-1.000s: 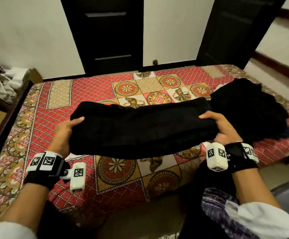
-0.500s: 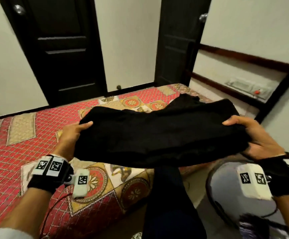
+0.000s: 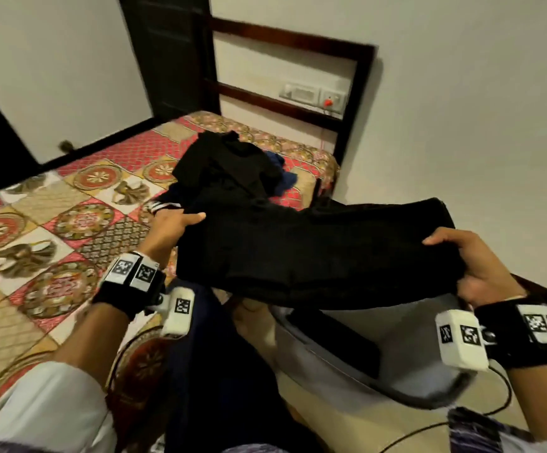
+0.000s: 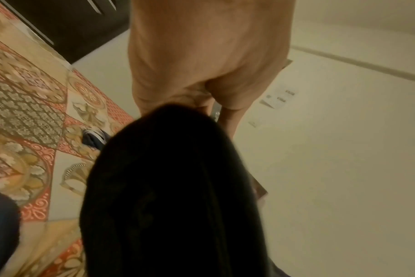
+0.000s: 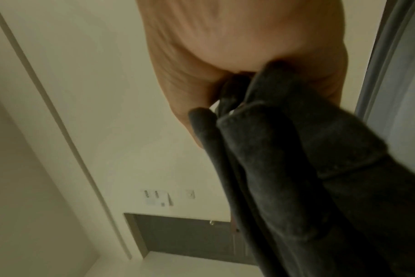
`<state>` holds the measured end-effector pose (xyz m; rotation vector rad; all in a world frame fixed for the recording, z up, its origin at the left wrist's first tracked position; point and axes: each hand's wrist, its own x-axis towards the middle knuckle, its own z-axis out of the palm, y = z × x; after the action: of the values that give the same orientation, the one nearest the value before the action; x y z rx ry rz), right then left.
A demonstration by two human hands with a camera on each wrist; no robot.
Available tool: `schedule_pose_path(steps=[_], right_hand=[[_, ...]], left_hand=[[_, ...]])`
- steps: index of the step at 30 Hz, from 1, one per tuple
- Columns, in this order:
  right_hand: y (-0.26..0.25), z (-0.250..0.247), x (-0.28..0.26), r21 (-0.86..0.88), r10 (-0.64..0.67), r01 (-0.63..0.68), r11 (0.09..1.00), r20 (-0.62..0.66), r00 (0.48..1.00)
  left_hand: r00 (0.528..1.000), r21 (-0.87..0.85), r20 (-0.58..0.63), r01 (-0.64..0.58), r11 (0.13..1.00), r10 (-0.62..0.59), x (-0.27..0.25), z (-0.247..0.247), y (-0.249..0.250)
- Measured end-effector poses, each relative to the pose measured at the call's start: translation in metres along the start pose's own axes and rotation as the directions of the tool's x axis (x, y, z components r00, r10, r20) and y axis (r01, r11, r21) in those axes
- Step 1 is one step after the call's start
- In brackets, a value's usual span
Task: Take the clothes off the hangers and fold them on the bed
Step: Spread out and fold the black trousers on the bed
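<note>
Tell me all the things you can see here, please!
Folded garment: one, black, held in the air between both hands, over the bed's edge.
Clothes pile: one heap, black with some blue, on the bed's far corner.
Bedspread: one, red and gold patterned, covering the bed.
Door: one, dark, behind the bed.
Switch panel: one, white with a red bit, in the wall niche.
Wrist cameras: two, white, strapped on black bands.
Left hand: grips the garment's left end.
Right hand: grips its right end.
</note>
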<state>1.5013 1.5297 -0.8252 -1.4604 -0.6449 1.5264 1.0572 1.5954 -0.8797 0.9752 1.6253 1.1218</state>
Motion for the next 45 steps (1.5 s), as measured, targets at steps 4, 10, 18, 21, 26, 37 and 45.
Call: schedule_pose_path(steps=[4,10,18,21,26,37,45], right_hand=[[0.011,-0.060,-0.003,0.011,0.061,-0.060,0.998,-0.170,0.984],[0.020,-0.112,-0.019,-0.040,0.063,-0.081,0.996,-0.340,0.938],[0.067,-0.099,0.028,-0.310,0.083,-0.206,0.928,-0.367,0.927],[0.101,-0.088,0.061,-0.349,0.146,-0.287,0.892,-0.379,0.914],[0.158,-0.094,0.132,-0.331,0.257,-0.425,0.843,-0.445,0.858],[0.249,-0.113,0.248,-0.590,0.472,-0.667,0.455,-0.476,0.742],[0.334,-0.129,0.268,-0.605,0.349,-0.652,0.457,-0.552,0.757]], left_hand=[[0.991,0.116,0.132,-0.030,0.993,0.014,0.016,0.071,0.000],[0.965,0.334,0.244,0.015,0.943,-0.101,0.027,0.168,-0.006],[0.865,0.710,0.414,-0.114,0.695,-0.282,0.040,0.246,-0.040],[0.868,0.741,0.406,-0.130,0.659,-0.285,0.041,0.256,-0.063],[0.900,0.746,0.314,-0.036,0.665,-0.303,0.061,0.276,-0.109],[0.925,0.649,0.257,0.049,0.759,-0.280,0.070,0.317,-0.183],[0.762,0.735,0.252,0.250,0.630,-0.596,0.098,0.333,-0.254]])
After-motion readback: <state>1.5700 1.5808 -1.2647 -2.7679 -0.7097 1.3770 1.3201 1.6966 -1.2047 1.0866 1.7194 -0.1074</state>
